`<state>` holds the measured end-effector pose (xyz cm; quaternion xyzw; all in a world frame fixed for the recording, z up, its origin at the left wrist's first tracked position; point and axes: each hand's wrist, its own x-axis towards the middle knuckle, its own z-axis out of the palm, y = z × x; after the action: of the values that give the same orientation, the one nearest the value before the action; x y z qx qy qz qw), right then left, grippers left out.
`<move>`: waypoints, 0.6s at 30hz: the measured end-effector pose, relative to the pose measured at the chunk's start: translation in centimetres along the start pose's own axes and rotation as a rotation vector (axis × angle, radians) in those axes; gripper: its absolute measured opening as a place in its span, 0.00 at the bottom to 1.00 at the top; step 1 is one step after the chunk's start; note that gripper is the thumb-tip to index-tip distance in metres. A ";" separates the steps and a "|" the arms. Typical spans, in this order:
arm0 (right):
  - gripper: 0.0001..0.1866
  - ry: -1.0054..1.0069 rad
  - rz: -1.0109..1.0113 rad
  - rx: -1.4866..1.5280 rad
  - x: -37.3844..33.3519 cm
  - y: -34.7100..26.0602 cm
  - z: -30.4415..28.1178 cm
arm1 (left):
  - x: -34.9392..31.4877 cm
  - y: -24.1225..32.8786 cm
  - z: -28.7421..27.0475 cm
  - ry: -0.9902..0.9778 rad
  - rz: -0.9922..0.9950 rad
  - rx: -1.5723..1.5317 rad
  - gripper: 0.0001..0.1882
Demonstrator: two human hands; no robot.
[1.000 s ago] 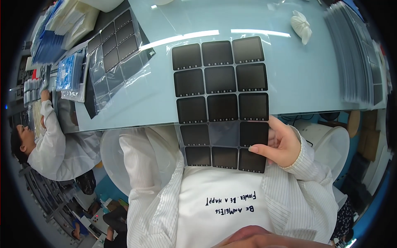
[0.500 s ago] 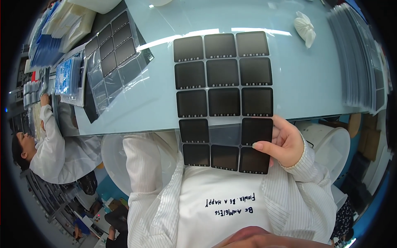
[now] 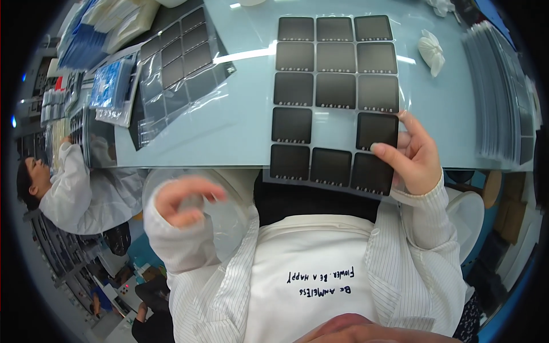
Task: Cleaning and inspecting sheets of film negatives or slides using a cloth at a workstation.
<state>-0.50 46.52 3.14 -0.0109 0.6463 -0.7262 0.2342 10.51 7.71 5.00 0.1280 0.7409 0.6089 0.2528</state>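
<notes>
My right hand (image 3: pixel 414 154) grips the right edge of a clear pocket sheet (image 3: pixel 335 128), thumb on top and fingers beneath. Dark, nearly square flat pieces (image 3: pixel 335 90) fill most of its pockets, in rows of three. Through the middle pocket of the fourth row the pale tabletop shows. The sheet's near end juts past the table edge, above my lap. Off to the left, my left hand (image 3: pixel 189 200) hangs in the air near the edge, blurred, thumb and fingers apart with nothing seen between them.
A second pocket sheet (image 3: pixel 189 94) with dark pieces lies on the glass-topped table (image 3: pixel 246 123) at the left, beside blue packets (image 3: pixel 111 86). A tall stack of sheets (image 3: pixel 492 97) stands at the right, near a knotted white bundle (image 3: pixel 432 52). A co-worker (image 3: pixel 74 191) sits at far left.
My left hand has come up into view at the left, open. The pocket sheet, still in my right hand, appears farther up and to the right; the view has shifted too.
</notes>
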 end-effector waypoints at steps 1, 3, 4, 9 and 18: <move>0.29 -0.003 -0.006 -0.003 0.4 0.3 -0.3 | -0.5 -0.1 -0.6 0.196 -0.016 0.033 0.22; 0.30 0.020 -0.048 -0.204 1.2 0.1 -0.5 | -0.5 -0.9 -1.9 0.747 -0.123 0.178 0.25; 0.30 0.044 -0.062 -0.262 1.3 0.1 -0.5 | -0.3 -2.1 -3.4 0.904 -0.132 0.326 0.28; 0.30 0.131 -0.117 -0.213 1.9 1.0 -0.6 | 3.8 -4.8 -8.0 1.276 -0.429 0.712 0.45; 0.21 0.474 -0.434 -0.774 -0.6 -0.1 -3.0 | 5.6 -3.7 -8.2 1.259 -0.438 0.439 0.48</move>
<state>-0.92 49.58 2.89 -0.0657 0.8864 -0.4479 -0.0966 1.89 2.83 1.22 -0.3530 0.8610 0.3387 -0.1390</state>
